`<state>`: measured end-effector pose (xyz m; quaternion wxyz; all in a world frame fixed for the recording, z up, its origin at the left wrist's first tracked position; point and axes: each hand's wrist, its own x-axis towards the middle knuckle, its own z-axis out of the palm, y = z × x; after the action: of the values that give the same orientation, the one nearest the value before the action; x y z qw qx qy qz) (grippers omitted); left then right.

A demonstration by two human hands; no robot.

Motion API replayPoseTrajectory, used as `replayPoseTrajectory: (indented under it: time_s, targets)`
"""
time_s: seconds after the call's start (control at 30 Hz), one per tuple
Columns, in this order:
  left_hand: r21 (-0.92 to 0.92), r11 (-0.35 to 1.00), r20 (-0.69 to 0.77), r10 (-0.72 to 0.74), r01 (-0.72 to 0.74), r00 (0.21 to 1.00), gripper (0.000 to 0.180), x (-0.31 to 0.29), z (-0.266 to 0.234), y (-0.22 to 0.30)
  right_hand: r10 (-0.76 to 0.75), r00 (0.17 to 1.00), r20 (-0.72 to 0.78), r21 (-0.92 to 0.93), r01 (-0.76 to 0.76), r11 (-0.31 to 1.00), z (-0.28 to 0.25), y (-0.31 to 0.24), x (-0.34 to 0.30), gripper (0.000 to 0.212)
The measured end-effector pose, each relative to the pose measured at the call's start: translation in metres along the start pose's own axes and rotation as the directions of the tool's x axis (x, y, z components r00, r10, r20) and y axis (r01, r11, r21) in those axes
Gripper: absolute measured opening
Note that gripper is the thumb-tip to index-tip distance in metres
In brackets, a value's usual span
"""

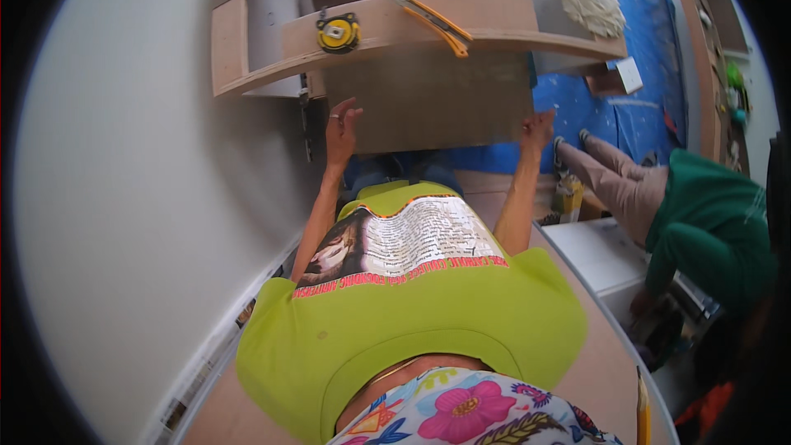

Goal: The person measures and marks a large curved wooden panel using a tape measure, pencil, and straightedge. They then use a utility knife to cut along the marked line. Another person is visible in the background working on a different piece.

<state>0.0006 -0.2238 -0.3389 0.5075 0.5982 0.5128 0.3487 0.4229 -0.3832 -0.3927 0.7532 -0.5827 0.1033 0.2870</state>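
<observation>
A flat grey-brown board (432, 111) lies in front of me, its far part beneath a wooden cabinet edge. My left hand (340, 138), with a ring on one finger, is closed at the board's left edge, fingers bent. At the right edge my right hand (535, 132) is closed too, fingertips curled against the board. Beyond the hands, on the plywood ledge (511, 21), rest a yellow-and-black tape measure (339, 33) and an orange utility knife (428, 21) with its blade out.
A white wall (124, 181) runs along my left. Blue sheeting (651, 49) covers the floor at the far right. Another person in a green top (709, 222) bends down at the right. A crumpled pale cloth (592, 5) sits at the ledge's right. A pencil (643, 412) is near lower right.
</observation>
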Motion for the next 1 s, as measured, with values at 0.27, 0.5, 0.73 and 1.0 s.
replayPoseTrajectory:
  time_s: [0.27, 0.5, 0.73, 1.0]
  targets:
    - [-0.259, 0.930, -0.286, 0.186, -0.263, 0.940, 0.031, 0.107, -0.082, 0.141, -0.293, 0.954, 0.070, -0.320, 0.299, 0.899, 0.047, -0.014, 0.004, 0.028]
    - [-0.726, 0.681, -0.154, -0.297, 0.096, 0.942, 0.071, 0.273, -0.094, 0.093, -0.263, 0.959, 0.106, -0.261, 0.282, 0.923, 0.033, 0.016, -0.013, 0.034]
    - [-0.892, 0.410, 0.006, -0.408, 0.189, 0.913, 0.068, 0.360, -0.033, 0.035, -0.257, 0.964, -0.066, -0.207, 0.239, 0.949, -0.017, 0.028, -0.055, 0.028]
    - [-0.814, 0.580, -0.216, -0.367, 0.041, 0.905, 0.017, 0.370, 0.000, 0.034, -0.263, 0.955, -0.139, -0.123, 0.247, 0.961, -0.031, 0.025, -0.076, 0.027]
